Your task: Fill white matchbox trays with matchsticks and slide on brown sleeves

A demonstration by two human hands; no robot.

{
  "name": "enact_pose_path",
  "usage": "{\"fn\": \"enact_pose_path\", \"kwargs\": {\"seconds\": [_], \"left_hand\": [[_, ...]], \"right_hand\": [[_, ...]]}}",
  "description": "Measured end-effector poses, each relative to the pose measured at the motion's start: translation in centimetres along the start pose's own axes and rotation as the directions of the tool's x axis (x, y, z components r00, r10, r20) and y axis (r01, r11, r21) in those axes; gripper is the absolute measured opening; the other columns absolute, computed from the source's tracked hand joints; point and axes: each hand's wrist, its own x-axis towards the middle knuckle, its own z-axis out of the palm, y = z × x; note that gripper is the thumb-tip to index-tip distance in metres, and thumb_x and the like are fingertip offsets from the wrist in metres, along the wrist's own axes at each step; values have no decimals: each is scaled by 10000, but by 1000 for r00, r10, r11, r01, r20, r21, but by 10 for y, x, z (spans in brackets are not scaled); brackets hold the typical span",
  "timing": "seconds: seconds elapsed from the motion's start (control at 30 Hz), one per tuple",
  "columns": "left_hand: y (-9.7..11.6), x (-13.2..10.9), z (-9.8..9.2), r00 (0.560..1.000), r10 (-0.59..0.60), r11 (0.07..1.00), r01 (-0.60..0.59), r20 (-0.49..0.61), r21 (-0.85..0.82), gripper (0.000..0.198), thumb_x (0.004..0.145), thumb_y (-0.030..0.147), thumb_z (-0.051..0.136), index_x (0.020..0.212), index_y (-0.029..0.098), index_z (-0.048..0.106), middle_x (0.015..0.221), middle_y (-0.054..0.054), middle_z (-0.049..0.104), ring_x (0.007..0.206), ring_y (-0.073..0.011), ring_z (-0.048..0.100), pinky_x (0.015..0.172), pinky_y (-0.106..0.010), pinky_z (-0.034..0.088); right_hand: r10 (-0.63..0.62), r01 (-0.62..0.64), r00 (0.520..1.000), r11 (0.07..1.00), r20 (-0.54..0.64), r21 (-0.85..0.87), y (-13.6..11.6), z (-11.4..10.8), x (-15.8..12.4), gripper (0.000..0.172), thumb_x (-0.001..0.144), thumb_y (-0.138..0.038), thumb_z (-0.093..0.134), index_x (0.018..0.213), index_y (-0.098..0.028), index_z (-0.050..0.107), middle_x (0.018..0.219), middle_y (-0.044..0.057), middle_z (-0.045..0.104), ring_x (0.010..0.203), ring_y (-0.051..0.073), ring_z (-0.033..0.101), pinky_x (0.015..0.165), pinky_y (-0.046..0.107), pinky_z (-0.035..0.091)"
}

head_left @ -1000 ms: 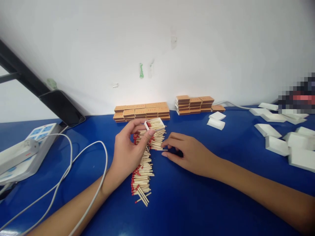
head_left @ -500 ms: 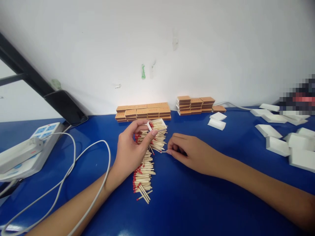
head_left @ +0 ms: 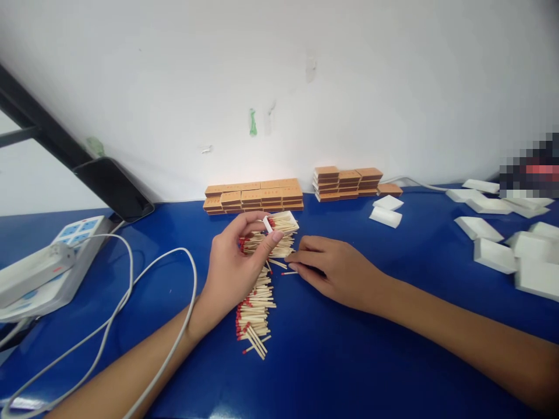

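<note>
My left hand (head_left: 238,256) is closed round a white matchbox tray (head_left: 267,224), tilted above a heap of matches (head_left: 279,249). Red-headed matches lie inside the tray. Thumb and fingers grip its left end. At the heap's right edge, my right hand (head_left: 334,269) is closed in a pinch, its fingertips on the ends of matches. One red-headed match (head_left: 289,273) points left from under the thumb; part of it is hidden. Another row of matches (head_left: 255,305) runs toward me on the blue table (head_left: 332,361), with several loose ones crossed at its near end.
Brown matchboxes (head_left: 253,198) are stacked along the wall, with a second stack (head_left: 348,184) to their right. Two white trays (head_left: 386,216) and several more (head_left: 493,254) lie at right. A power strip (head_left: 81,256), a looping white cable (head_left: 192,273) and a black phone (head_left: 116,189) are at left.
My right hand has moved slightly left, its fingertips now at the heap's edge. My left hand and the tray have hardly shifted.
</note>
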Motion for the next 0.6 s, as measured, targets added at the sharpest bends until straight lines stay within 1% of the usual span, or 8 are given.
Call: {"fn": "enact_pose_path", "kwargs": {"seconds": [0.13, 0.3, 0.33, 0.4, 0.47, 0.5, 0.53, 0.6], "left_hand": [[1, 1, -1, 1000, -11, 1000, 11, 8, 0, 284, 946, 400, 773, 1154, 222, 702, 989, -35, 790, 929, -197, 757, 890, -332, 599], [3, 0, -1, 1000, -2, 1000, 2, 10, -5, 288, 948, 392, 771, 1168, 223, 694, 998, -30, 789, 943, -195, 758, 915, -334, 594], [2, 0, -1, 1000, 0, 1000, 0, 10, -5, 288, 948, 391, 771, 1169, 224, 693, 995, -29, 789, 943, -196, 759, 920, -337, 595], [1, 0, 0, 1000, 4, 1000, -4, 8, -7, 291, 946, 396, 772, 1166, 223, 692, 987, -30, 789, 937, -200, 761, 914, -342, 602], [0, 0, 0, 1000, 9, 1000, -9, 8, -7, 292, 943, 400, 773, 1160, 221, 691, 974, -31, 790, 923, -202, 764, 887, -339, 612], [-1, 0, 0, 1000, 9, 1000, -8, 8, -6, 292, 942, 399, 775, 1157, 221, 690, 973, -32, 790, 921, -202, 766, 876, -335, 615], [-1, 0, 0, 1000, 7, 1000, -6, 9, -4, 293, 939, 396, 778, 1157, 222, 688, 975, -32, 791, 922, -202, 766, 873, -332, 616], [-1, -1, 0, 1000, 4, 1000, -4, 15, 3, 299, 934, 388, 786, 1163, 225, 684, 983, -32, 791, 933, -202, 766, 888, -333, 615]], "right_hand": [[-40, 38, 999, 997, -32, -63, -1, 0, -1, 248, 1054, -200, 514, 1167, -179, 733, 949, 71, 680, 807, 186, 634, 712, 321, 491], [-35, 35, 999, 999, -14, 3, -4, 2, -1, 248, 1070, -299, 554, 1194, -210, 750, 969, 61, 675, 831, 178, 644, 741, 317, 509], [-50, 50, 999, 999, -8, -18, -4, 2, 0, 256, 1074, -315, 551, 1195, -220, 756, 968, 61, 676, 839, 180, 645, 741, 316, 508], [-115, 116, 993, 985, 19, -128, -3, -2, 1, 279, 1082, -329, 533, 1185, -214, 766, 952, 70, 683, 836, 192, 642, 716, 321, 497], [-182, 193, 981, 947, 65, -255, -2, -8, 1, 300, 1086, -330, 519, 1147, -181, 772, 925, 83, 690, 812, 206, 635, 680, 332, 482], [-205, 221, 975, 932, 86, -289, 0, -11, 1, 305, 1086, -325, 515, 1121, -168, 774, 913, 86, 690, 800, 209, 633, 669, 336, 477], [-216, 235, 972, 926, 97, -294, 2, -15, 0, 304, 1086, -315, 511, 1096, -161, 774, 907, 86, 687, 791, 207, 633, 666, 338, 477], [-206, 220, 975, 944, 81, -246, 6, -20, -1, 292, 1083, -294, 510, 1060, -163, 770, 907, 81, 674, 784, 198, 638, 669, 333, 478]]}}
